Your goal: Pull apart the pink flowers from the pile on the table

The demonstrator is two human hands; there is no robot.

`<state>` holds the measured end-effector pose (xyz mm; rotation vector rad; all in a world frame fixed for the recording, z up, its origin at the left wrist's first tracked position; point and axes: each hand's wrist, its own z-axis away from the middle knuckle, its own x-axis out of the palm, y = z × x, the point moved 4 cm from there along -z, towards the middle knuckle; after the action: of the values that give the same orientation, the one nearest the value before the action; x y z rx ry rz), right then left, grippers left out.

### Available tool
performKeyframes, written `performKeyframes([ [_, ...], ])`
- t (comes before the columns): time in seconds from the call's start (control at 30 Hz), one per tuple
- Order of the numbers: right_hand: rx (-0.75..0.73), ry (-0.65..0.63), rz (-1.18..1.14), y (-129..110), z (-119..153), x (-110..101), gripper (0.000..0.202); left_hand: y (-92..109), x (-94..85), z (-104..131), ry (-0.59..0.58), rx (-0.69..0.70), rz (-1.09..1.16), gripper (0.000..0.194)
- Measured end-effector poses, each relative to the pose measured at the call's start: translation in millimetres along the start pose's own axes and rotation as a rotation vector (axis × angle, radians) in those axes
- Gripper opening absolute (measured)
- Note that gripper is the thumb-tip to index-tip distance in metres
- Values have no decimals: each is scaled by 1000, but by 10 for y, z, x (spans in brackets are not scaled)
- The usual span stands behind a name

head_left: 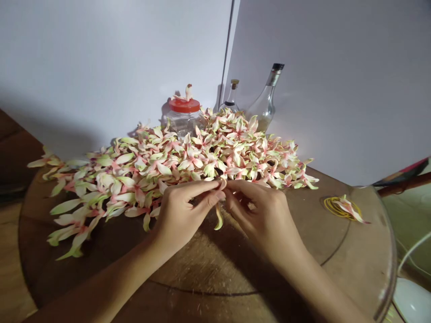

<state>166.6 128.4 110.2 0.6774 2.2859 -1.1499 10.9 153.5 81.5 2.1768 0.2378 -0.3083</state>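
Observation:
Between my fingertips, in front of the flower heap, is a pale petal piece (218, 219) with a green tip hanging down. My left hand (190, 204) pinches it from the left with thumb and forefinger. From the right, my right hand (257, 206) is closed, its thumb and fingers meeting at the same piece. The fingers hide most of its upper part. Just behind both hands lies a large heap of artificial-looking pink, white and green flowers (191, 159) spread across the round wooden table (202, 264).
A clear jar with a red lid (184, 106) stands behind the heap, a blossom on top. Two glass bottles, a small one (232, 96) and a taller one (267, 101), stand by the wall. At the right, a yellow coil (332, 206) lies under a loose flower (350, 209).

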Motion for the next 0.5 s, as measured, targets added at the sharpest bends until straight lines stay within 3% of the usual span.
performKeyframes([
  [0.2, 110, -23, -244, 71, 64, 46, 10, -21, -45, -26, -42, -59, -57, 19],
  [0.3, 43, 148, -274, 13, 111, 14, 6, -187, -127, -79, 88, -235, 89, 25],
  [0.4, -42, 355, -283, -75, 183, -25, 8, -345, -163, -109, 276, -432, 441, 24],
  [0.5, -142, 510, -253, -175, 329, -138, 17, -351, -160, -130, 358, -536, 650, 26],
])
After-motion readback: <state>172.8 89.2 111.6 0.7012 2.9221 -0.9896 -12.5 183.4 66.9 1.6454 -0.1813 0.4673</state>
